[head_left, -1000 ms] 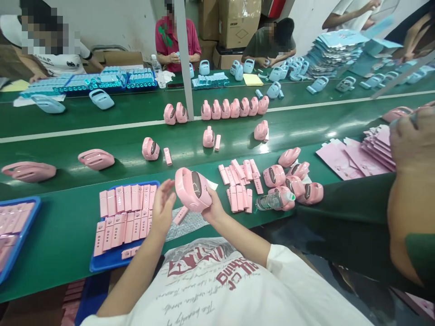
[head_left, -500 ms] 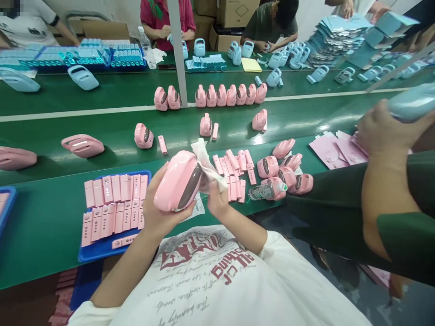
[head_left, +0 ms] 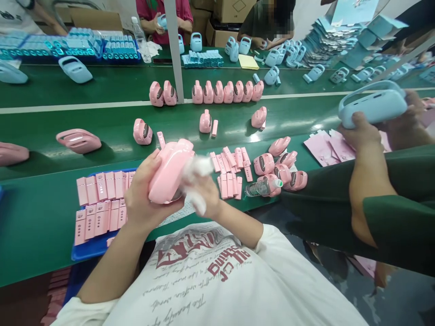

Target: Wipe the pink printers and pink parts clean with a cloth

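My left hand (head_left: 142, 194) is wrapped round a glossy pink rounded device (head_left: 170, 172), holding it up above the green bench. A crumpled white cloth (head_left: 197, 174), smeared by motion, is gripped in my right hand (head_left: 207, 194) and lies against the device's right side, over its dark panel. Left of my hands, a blue tray (head_left: 90, 250) carries two rows of pink rectangular pieces (head_left: 102, 217). More pink pieces (head_left: 229, 185) lie to the right, beside a clear bottle (head_left: 258, 188) and a cluster of pink devices (head_left: 282, 172).
Pink devices (head_left: 78, 140) are spaced along the green belt (head_left: 176, 122). A metal post (head_left: 174, 50) rises in front of it. At the right, a co-worker's hands (head_left: 363, 131) hold a blue device (head_left: 377, 106) near pink sheets (head_left: 326, 147). Other people sit across, behind blue parts.
The cloth has shifted left onto the device's side, and the device has turned so less dark panel shows. The co-worker's blue device has come further into view at the right.
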A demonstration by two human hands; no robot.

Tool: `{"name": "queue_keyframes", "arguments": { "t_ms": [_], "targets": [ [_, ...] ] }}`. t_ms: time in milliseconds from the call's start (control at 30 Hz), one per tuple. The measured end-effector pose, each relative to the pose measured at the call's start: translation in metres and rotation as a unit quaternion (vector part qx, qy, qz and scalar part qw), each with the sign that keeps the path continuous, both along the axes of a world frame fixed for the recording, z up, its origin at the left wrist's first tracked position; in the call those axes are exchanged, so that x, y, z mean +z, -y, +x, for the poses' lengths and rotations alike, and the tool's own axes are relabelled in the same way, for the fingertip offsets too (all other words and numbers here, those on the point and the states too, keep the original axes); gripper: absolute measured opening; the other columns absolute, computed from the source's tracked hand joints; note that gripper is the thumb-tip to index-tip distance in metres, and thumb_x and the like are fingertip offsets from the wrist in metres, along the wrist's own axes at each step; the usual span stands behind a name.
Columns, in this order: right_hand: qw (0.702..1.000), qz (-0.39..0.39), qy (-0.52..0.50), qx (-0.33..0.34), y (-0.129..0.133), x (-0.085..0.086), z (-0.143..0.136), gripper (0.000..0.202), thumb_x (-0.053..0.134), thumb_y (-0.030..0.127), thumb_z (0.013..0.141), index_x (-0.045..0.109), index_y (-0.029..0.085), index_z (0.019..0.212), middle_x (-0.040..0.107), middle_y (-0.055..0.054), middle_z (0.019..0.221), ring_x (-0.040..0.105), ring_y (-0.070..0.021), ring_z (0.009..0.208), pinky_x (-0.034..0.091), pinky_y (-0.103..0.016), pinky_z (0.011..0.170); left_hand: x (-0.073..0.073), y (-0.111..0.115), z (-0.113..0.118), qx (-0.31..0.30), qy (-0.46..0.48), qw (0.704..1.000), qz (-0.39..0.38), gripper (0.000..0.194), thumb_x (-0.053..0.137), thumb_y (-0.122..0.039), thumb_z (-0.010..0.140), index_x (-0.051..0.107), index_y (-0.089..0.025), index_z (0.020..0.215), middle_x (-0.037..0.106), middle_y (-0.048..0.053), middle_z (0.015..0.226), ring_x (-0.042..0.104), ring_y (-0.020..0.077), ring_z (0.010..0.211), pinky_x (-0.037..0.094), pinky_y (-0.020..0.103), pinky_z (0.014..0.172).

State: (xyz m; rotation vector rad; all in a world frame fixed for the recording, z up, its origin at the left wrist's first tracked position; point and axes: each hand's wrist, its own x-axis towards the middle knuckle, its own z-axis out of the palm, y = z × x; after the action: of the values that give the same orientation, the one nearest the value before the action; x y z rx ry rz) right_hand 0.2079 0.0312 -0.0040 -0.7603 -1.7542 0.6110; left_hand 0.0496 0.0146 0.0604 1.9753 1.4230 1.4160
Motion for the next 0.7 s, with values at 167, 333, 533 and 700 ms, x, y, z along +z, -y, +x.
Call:
{"name": "queue_keyframes", "arguments": {
  "t_ms": [167,333,533,700],
  "targets": [
    [0.957,-0.219,-0.174,0.072,-0.021,0.015,0.022,0.068,0.062,0.073,0.065,0.065,0.024,0.112,0.066,-0.007,0.116,0.047,-0.0287,0.13,0.04,-0.046,0.108,-0.001,-0.007,-0.011,-0.15,-0.006,0.983,0.105,0.096,0.087,-0.026,0.043,0.048,-0.028,0.131,0.056,0.01,0.13,0.055,0.0329,0.118,0.048,0.051,0.097],
    [0.969,-0.199,-0.086,0.117,-0.026,0.027,0.034,0.088,0.086,0.051,0.042,0.058,0.025,0.122,0.057,-0.006,0.13,0.045,-0.0297,0.131,0.035,-0.046,0.112,-0.003,-0.016,-0.014,-0.167,0.004,0.974,0.153,0.095,0.089,-0.028,0.035,0.049,-0.029,0.122,0.058,0.008,0.116,0.058,0.028,0.107,0.052,0.046,0.088],
    [0.966,-0.207,-0.087,0.131,-0.018,0.04,0.033,0.092,0.087,0.047,0.041,0.055,0.024,0.123,0.052,-0.006,0.136,0.044,-0.03,0.132,0.038,-0.044,0.111,0.001,-0.014,-0.014,-0.208,0.012,0.972,0.108,0.089,0.089,-0.027,0.039,0.05,-0.026,0.119,0.055,0.011,0.121,0.057,0.0306,0.111,0.05,0.049,0.09],
    [0.959,-0.213,-0.11,0.151,-0.01,0.046,0.031,0.087,0.085,0.053,0.042,0.056,0.023,0.118,0.055,-0.006,0.13,0.048,-0.0298,0.128,0.042,-0.046,0.107,0.004,-0.007,-0.01,-0.231,0.013,0.97,0.078,0.087,0.087,-0.034,0.049,0.05,-0.027,0.127,0.055,0.012,0.126,0.054,0.032,0.118,0.047,0.053,0.096]
  ]
}}
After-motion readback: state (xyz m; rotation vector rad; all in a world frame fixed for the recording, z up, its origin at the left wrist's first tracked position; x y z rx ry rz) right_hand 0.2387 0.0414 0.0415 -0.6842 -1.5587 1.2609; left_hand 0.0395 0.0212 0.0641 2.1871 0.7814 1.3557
